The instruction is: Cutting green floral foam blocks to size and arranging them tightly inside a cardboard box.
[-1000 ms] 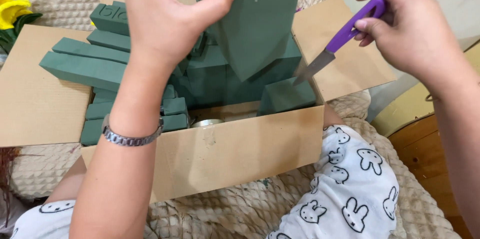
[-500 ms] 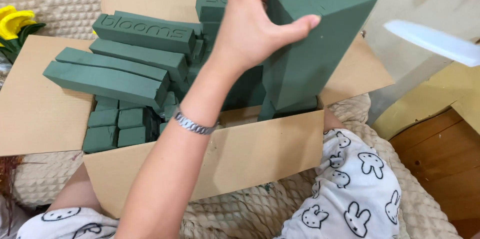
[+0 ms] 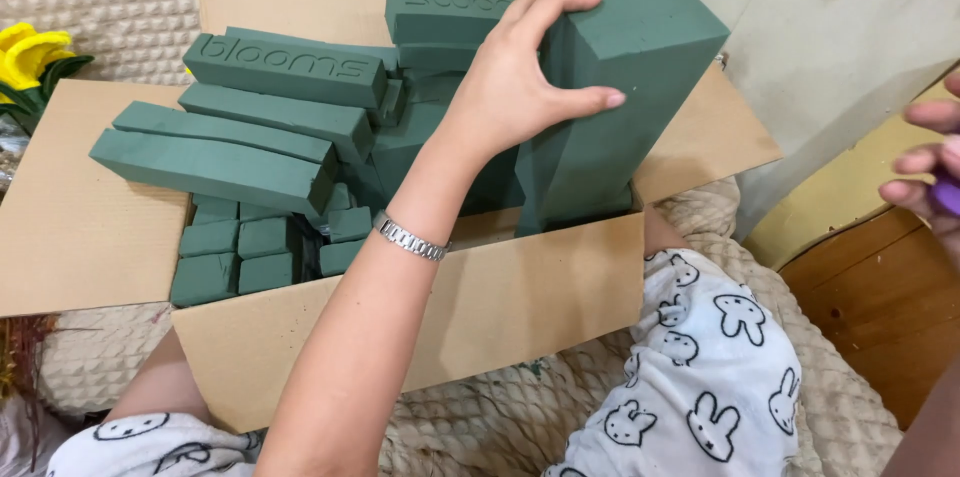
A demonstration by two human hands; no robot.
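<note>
Dark green foam fills the open cardboard box (image 3: 90, 237) that sits between the person's knees. The left hand (image 3: 520, 77) grips one large foam block (image 3: 625, 107) that stands upright at the right end of the box, its lower end down inside against the front wall; the thumb presses on the near face and the fingers (image 3: 560, 5) curl over the top edge. A metal bracelet (image 3: 410, 237) circles that wrist. More foam bricks (image 3: 215, 167) lie stacked at slants across the left and middle of the box, with smaller pieces (image 3: 235, 257) packed upright beneath them.

The right hand (image 3: 930, 167) shows only at the right edge of the view, well apart from the box, its fingers curled around a purple handle (image 3: 945, 195); most of that hand and whatever the handle belongs to are cut off, so the grip cannot be judged fully. Yellow flowers (image 3: 30, 52) lie beyond the box's left flap. White trousers with a rabbit print (image 3: 720, 367) cover the person's legs over a knitted cream blanket (image 3: 500, 417).
</note>
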